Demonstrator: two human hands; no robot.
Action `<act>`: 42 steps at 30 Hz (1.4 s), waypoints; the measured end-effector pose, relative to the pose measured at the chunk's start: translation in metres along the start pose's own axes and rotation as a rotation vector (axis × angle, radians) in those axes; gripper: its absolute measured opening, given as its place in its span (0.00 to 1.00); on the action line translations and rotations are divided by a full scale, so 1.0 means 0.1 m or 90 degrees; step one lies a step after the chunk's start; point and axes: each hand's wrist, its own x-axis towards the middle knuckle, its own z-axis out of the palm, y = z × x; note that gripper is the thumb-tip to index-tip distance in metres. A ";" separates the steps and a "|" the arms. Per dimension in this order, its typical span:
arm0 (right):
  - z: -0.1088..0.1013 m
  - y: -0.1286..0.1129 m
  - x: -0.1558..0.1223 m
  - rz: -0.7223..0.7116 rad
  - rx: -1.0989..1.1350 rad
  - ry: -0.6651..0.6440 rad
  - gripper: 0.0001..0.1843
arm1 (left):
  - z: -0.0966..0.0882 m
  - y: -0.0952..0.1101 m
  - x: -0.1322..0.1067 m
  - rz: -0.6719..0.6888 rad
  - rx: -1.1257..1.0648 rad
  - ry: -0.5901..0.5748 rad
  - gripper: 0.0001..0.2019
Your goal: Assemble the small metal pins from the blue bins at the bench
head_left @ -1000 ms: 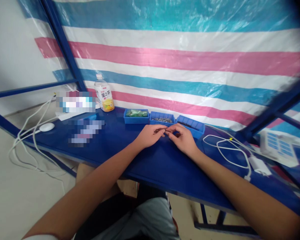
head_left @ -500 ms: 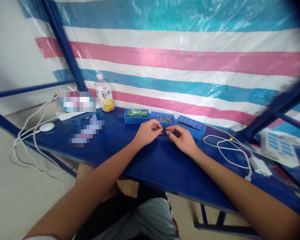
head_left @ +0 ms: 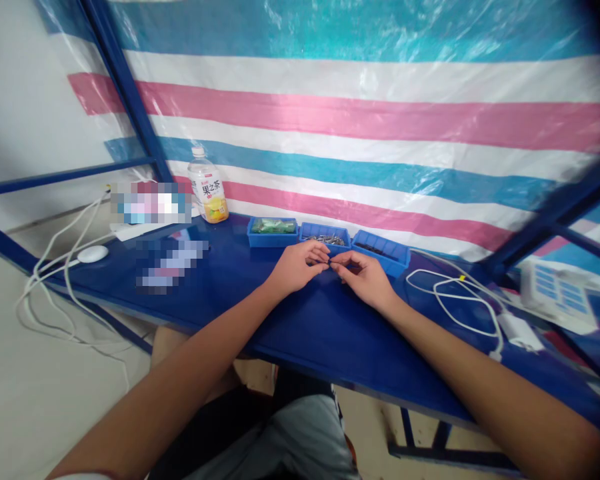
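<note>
My left hand [head_left: 303,264] and my right hand [head_left: 363,274] meet fingertip to fingertip over the blue table [head_left: 300,320]. Both hands are closed in a pinch, on something too small to make out between the fingertips. Just behind them stands a blue bin [head_left: 307,230] with small shiny metal pieces [head_left: 330,239]. To its left, another blue bin [head_left: 273,241] holds green packets [head_left: 274,226]. On the right, a third blue bin [head_left: 395,263] contains small dark pieces [head_left: 373,249].
A drink bottle [head_left: 209,187] stands at the back left, near a white round disc [head_left: 93,254] with cables. On the right lie a white cable [head_left: 443,293], a charger [head_left: 520,332] and a power strip [head_left: 560,298]. A striped sheet [head_left: 330,127] hangs behind the table.
My hands have come closer, so their fingertips now meet. A thin light piece seen below the left fingertips half a second ago is no longer visible.
</note>
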 end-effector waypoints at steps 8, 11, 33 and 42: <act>0.01 0.02 0.01 -0.005 -0.029 -0.009 0.14 | 0.00 0.10 0.01 -0.015 -0.075 0.040 0.17; 0.00 0.00 0.00 -0.030 -0.098 -0.024 0.10 | 0.00 0.11 0.01 -0.009 -0.082 0.052 0.17; -0.01 -0.08 -0.02 -0.086 -0.103 -0.074 0.20 | 0.00 0.04 0.00 0.022 -0.075 -0.004 0.12; -0.02 -0.07 -0.04 -0.174 -0.168 -0.082 0.10 | -0.03 0.07 0.01 0.054 -0.047 -0.027 0.08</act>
